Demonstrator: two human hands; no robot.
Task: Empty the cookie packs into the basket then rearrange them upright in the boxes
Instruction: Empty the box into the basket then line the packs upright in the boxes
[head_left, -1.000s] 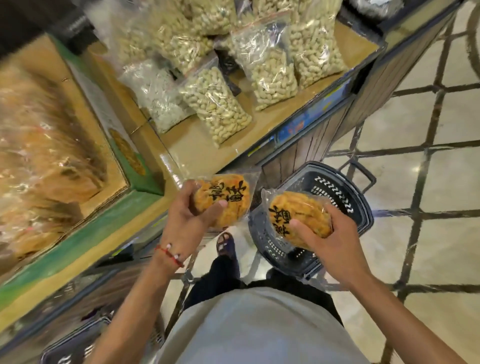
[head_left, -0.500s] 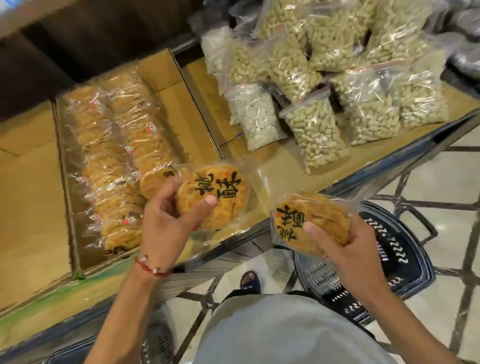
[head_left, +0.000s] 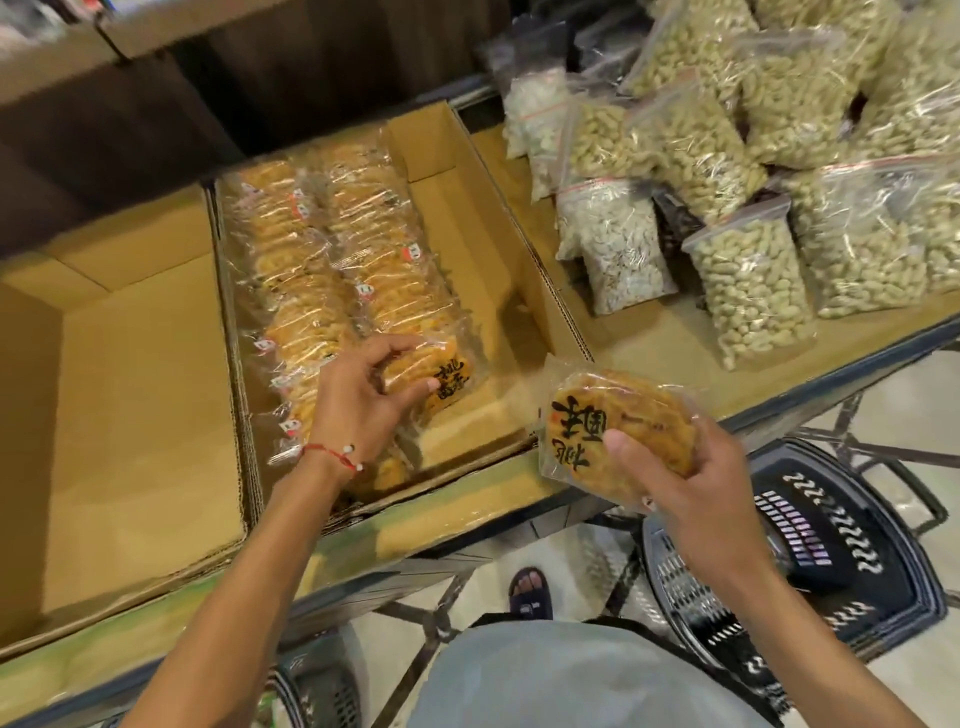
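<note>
While left hand (head_left: 363, 400) grips boxed pack (head_left: 448, 378), right hand (head_left: 691, 488) holds another (head_left: 615, 418).

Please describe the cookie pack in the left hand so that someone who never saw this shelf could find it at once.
On the shelf, find the cardboard box holding two rows of wrapped cookies. At the near end of the right row, the left hand grips one cookie pack. Only this pack in the box shows its flat face with black characters; its neighbours show edges.

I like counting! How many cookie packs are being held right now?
2: one cookie pack in the left hand inside the box, second pack in the right hand. None looks hidden.
</note>
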